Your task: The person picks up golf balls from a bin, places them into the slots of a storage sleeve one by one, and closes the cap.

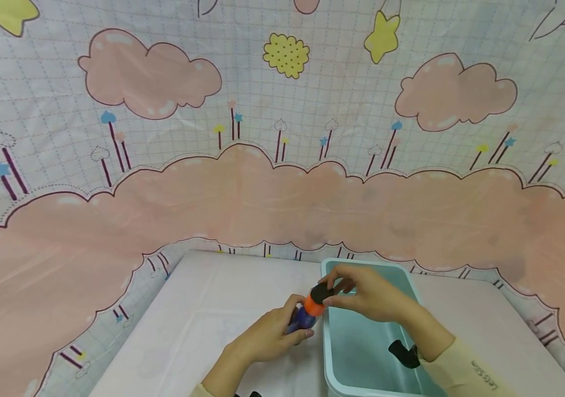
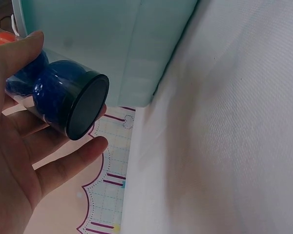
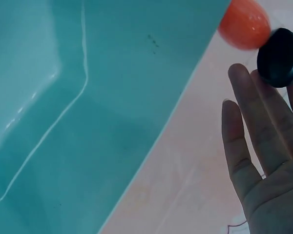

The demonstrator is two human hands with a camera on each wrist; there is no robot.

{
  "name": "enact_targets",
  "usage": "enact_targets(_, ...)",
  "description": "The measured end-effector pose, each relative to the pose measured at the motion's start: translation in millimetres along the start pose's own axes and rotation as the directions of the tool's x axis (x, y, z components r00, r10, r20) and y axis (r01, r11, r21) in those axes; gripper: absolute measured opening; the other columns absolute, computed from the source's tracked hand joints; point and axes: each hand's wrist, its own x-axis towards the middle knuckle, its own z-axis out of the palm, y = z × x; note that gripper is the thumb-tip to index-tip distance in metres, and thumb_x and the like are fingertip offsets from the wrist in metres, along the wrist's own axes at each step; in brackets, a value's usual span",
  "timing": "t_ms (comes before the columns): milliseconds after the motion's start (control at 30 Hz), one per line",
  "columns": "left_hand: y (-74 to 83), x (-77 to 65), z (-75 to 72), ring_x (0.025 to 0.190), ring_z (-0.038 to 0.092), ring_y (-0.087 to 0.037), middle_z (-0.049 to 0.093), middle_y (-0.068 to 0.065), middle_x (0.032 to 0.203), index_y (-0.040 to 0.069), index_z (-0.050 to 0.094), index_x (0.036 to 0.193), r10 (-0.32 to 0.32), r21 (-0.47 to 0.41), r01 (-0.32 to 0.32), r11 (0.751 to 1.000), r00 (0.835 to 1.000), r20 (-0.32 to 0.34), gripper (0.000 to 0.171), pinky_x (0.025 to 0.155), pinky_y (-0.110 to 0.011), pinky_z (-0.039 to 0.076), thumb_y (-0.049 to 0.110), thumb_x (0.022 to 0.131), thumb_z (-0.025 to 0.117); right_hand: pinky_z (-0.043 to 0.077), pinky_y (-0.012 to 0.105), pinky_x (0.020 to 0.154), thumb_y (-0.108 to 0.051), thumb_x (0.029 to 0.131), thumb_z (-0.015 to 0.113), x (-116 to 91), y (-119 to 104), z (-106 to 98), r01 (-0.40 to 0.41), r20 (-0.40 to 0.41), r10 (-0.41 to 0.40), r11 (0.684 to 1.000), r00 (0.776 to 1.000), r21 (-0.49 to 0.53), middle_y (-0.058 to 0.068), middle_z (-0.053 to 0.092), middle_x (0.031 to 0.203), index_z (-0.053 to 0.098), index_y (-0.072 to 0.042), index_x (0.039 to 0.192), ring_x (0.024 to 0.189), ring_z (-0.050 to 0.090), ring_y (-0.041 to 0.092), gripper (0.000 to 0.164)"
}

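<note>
My left hand (image 1: 268, 337) grips a clear tube (image 2: 63, 92) with blue balls inside and a black disc closing its lower end. The tube is tilted, its upper end toward the right. An orange ball (image 1: 313, 306) shows at that upper end. Thumb and fingers of my right hand (image 1: 369, 295) pinch a black round cap (image 3: 278, 57) close against the orange ball. Whether the cap touches the tube is not clear. In the left wrist view, the thumb lies over the tube and two fingers extend below it.
A pale teal bin (image 1: 329, 353) stands on the white tabletop (image 1: 203, 309), under the right forearm and just right of the tube. A black object (image 1: 403, 354) shows beside the right wrist. A cloud-patterned cloth (image 1: 282, 209) hangs behind the table.
</note>
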Motion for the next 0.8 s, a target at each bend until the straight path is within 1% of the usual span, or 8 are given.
enact_targets(100,0.2,-0.2,0.0,0.089,0.062,-0.004,0.070,0.001,0.109,0.034,0.033,0.142,-0.001,-0.003,0.001,1.000,1.000,0.003,0.054,0.084,-0.030,0.053,0.057,0.101,0.060,0.060,0.036,0.085,-0.033,0.091,0.081,0.9,1.7,3.3,0.000,0.005,0.000,1.000,1.000,-0.002,-0.001,0.074,0.122,0.062,-0.025,0.100,0.097,0.073,0.010,0.023)
enact_targets(167,0.5,-0.6,0.0,0.089,0.062,-0.004,0.070,0.001,0.109,0.034,0.033,0.141,-0.008,-0.002,0.008,1.000,1.000,0.006,0.054,0.085,-0.030,0.053,0.058,0.101,0.059,0.059,0.034,0.086,-0.033,0.090,0.082,1.3,2.9,5.2,0.004,0.009,-0.003,1.000,1.000,-0.009,-0.002,0.073,0.122,0.064,-0.025,0.102,0.099,0.072,0.011,0.023)
enact_targets(300,0.0,-0.9,-0.4,0.089,0.062,-0.004,0.070,0.001,0.110,0.034,0.033,0.142,-0.014,-0.008,0.014,1.000,1.000,0.009,0.054,0.085,-0.030,0.053,0.058,0.101,0.058,0.058,0.034,0.090,-0.032,0.091,0.081,1.8,5.1,7.8,0.018,0.014,-0.017,1.000,1.000,-0.024,-0.003,0.073,0.120,0.067,-0.023,0.109,0.101,0.072,0.011,0.025)
enact_targets(467,0.8,0.2,-1.4,0.091,0.063,-0.004,0.071,0.000,0.113,0.033,0.032,0.143,-0.009,-0.030,0.010,1.000,1.000,0.013,0.055,0.086,-0.030,0.054,0.057,0.101,0.058,0.058,0.035,0.090,-0.033,0.092,0.079,0.1,6.1,7.8,0.024,-0.003,-0.024,1.000,1.000,-0.018,-0.005,0.073,0.118,0.069,-0.024,0.119,0.103,0.071,0.011,0.030)
enact_targets(633,2.1,0.0,-1.4,0.099,0.066,-0.006,0.071,-0.004,0.120,0.033,0.030,0.144,-0.004,-0.049,0.004,0.999,1.000,0.005,0.057,0.092,-0.034,0.056,0.058,0.101,0.057,0.059,0.035,0.091,-0.033,0.093,0.077,-0.3,5.2,8.7,0.054,-0.029,-0.054,0.998,0.998,0.014,-0.004,0.072,0.123,0.069,-0.024,0.126,0.105,0.072,0.012,0.035)
enact_targets(800,4.7,-0.3,-0.7,0.108,0.068,-0.010,0.070,-0.006,0.126,0.031,0.028,0.147,0.015,-0.082,-0.017,0.997,1.000,-0.022,0.059,0.096,-0.038,0.057,0.059,0.102,0.055,0.059,0.033,0.091,-0.031,0.094,0.076,1.9,3.3,9.8,0.093,-0.053,-0.090,0.994,0.994,0.057,-0.004,0.071,0.129,0.072,-0.025,0.128,0.111,0.070,0.012,0.034)
